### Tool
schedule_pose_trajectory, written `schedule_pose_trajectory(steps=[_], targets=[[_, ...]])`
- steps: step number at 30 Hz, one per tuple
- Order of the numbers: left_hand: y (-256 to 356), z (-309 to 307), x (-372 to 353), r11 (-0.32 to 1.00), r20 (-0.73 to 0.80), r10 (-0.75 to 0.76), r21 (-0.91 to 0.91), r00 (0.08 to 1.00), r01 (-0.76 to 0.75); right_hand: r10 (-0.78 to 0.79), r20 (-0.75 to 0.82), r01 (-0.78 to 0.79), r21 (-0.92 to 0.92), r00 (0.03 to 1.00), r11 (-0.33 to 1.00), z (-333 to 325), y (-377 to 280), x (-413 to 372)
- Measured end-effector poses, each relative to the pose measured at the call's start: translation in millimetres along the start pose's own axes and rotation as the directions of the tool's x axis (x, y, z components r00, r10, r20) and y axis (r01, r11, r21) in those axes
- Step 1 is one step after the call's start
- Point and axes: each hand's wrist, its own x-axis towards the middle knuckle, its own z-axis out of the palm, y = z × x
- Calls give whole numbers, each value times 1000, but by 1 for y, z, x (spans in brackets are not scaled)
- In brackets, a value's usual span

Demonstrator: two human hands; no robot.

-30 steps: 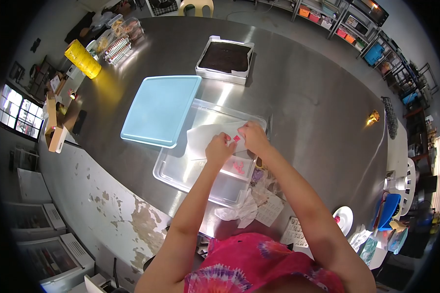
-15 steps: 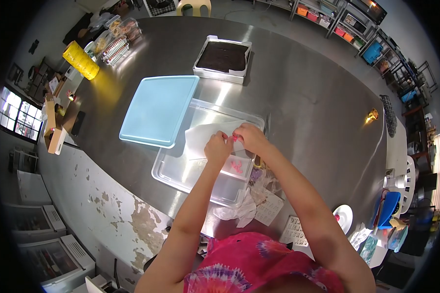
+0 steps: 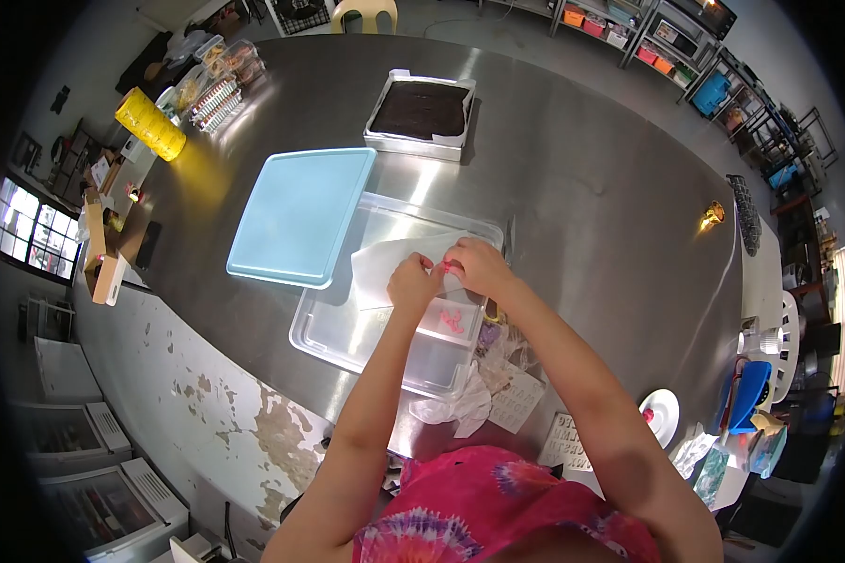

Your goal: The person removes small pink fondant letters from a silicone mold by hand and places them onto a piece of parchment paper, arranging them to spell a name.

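My left hand (image 3: 413,280) and my right hand (image 3: 480,268) meet over a clear plastic bin (image 3: 321,347), fingers pinched closed around a small pink piece (image 3: 448,266). What exactly the piece is cannot be made out. Under the hands, a white paper sheet (image 3: 374,270) lies across the bin, partly covered by my fingers. Several thin pink pieces (image 3: 452,321) rest on white paper just below my hands. A light blue lid (image 3: 300,214) overlaps the bin's upper left side.
A dark cake in a paper-lined pan (image 3: 421,113) stands farther back on the metal table (image 3: 582,169). Letter molds (image 3: 516,402), crumpled paper (image 3: 455,403) and a white plate (image 3: 662,418) lie near me. A yellow roll (image 3: 150,124) and clear food containers (image 3: 218,101) stand at far left.
The view has shifted slightly. Both hands stay together over the bin with the small pink piece between the fingers; only slight finger movement shows.
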Motion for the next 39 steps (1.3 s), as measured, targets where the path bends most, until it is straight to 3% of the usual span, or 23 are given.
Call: schedule_pose_trajectory(steps=[8, 29, 39], targets=[[0, -2, 1, 1000, 18, -21, 2, 1000, 21, -45, -83, 47, 32, 996, 998, 6, 3, 0], [-1, -4, -2, 996, 36, -36, -80, 999, 39, -118, -75, 118, -8, 990, 993, -3, -4, -2], [-3, -5, -1, 993, 85, -83, -82, 993, 90, -38, -28, 37, -18, 999, 999, -2, -5, 0]])
